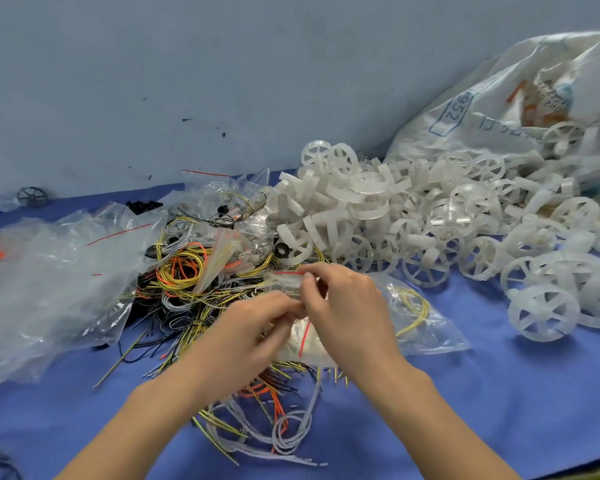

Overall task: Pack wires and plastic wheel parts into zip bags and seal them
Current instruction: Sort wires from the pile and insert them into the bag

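Both hands pinch one small zip bag above the wire pile: left hand at its lower edge, right hand at the red-striped top. White plastic wheels heap at two o'clock on the blue tabletop.

Your two bare forearms rise from the near edge of the blue cloth-covered surface and converge toward its middle, wrists close together. Your left hand lies palm down, knuckles up, its fingers curled forward with the tips bunched in a pinching grip on a small clear plastic zip bag with a red seal line. Your right hand sits just beyond and above it, back of the hand toward you, fingers bent down and thumb tucked under, pinching the same bag's upper edge. The fingertips of both hands nearly touch.
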